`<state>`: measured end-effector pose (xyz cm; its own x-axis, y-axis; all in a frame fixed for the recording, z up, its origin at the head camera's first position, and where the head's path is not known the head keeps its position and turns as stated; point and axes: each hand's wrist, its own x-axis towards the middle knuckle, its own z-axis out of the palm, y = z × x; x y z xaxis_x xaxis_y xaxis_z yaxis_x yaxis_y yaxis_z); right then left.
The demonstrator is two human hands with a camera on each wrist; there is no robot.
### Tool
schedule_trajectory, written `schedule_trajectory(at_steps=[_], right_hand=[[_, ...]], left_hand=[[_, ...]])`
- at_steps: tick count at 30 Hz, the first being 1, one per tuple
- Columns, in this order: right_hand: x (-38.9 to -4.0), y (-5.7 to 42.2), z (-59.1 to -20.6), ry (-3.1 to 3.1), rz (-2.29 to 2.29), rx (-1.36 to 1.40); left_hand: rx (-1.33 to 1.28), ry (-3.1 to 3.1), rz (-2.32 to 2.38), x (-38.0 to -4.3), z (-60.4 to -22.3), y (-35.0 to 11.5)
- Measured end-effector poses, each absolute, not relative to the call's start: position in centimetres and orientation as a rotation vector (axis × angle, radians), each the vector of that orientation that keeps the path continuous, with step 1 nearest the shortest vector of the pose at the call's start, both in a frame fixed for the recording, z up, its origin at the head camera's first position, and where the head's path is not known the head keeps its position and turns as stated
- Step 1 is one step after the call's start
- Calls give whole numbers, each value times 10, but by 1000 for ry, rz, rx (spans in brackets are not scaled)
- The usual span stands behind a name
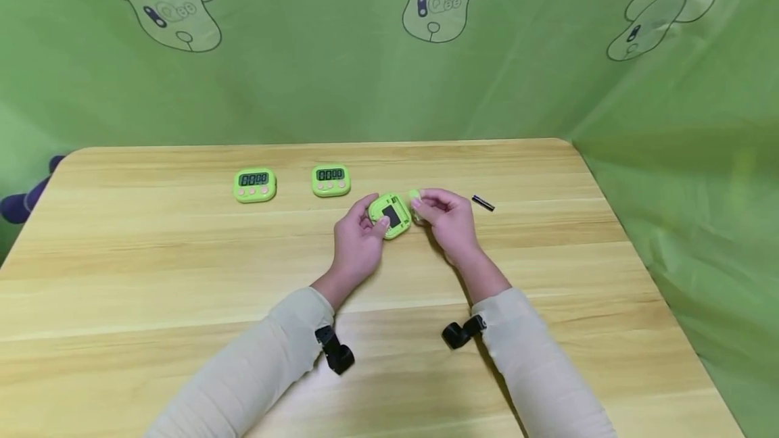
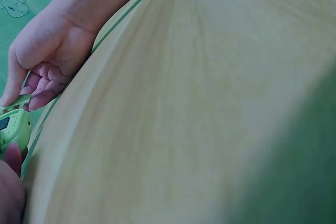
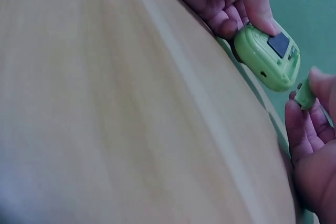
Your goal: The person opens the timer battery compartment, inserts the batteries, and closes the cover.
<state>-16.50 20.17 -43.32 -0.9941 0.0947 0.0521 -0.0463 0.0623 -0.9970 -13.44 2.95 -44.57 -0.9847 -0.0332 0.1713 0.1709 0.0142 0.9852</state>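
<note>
My left hand (image 1: 359, 238) grips a green digital timer (image 1: 398, 211), its back turned up, the thumb lying across it near a black rectangle. The battery slot along its right side is uncovered. Just right of it, my right hand (image 1: 452, 222) pinches a small green battery cover (image 1: 415, 195) between thumb and fingertips. In the right wrist view the cover (image 3: 304, 96) is apart from the timer (image 3: 268, 59), close beside the slot end. The left wrist view catches only part of the timer (image 2: 16, 128) at its left edge.
A black battery (image 1: 483, 203) lies on the wooden table (image 1: 389, 370) right of my right hand. Two more green timers, one at far left (image 1: 255, 185) and one nearer (image 1: 331, 180), lie with displays up. A green curtain (image 1: 316, 86) hangs behind the table.
</note>
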Motion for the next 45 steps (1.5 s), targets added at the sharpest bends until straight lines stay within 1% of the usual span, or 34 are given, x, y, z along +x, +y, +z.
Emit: schedule_trajectory(at_steps=[3, 9, 15, 21, 24, 30, 39, 45], right_hand=[[-165, 204, -433, -2195, 2032, -56], [-167, 210, -433, -2309, 1688, -23], [-169, 220, -433, -2503, 1407, -76], [-170, 219, -433, -2579, 1172, -78], [-170, 219, -433, -2574, 1135, -86], [-165, 224, -433, -2524, 1217, -107], [-141, 255, -433, -2498, 1220, -228], [-140, 271, -429, -2541, 1203, -332]], left_hand=[[-148, -2106, -2144, -134, -445, 31], [-143, -2126, -2157, -135, -445, 33], [-167, -2158, -2121, -134, -447, 33], [-190, -2153, -2098, -133, -448, 34], [-192, -2153, -2098, -133, -447, 34], [-186, -2149, -2106, -134, -447, 34], [-172, -2175, -2089, -134, -446, 30], [-181, -2170, -2079, -135, -446, 29]])
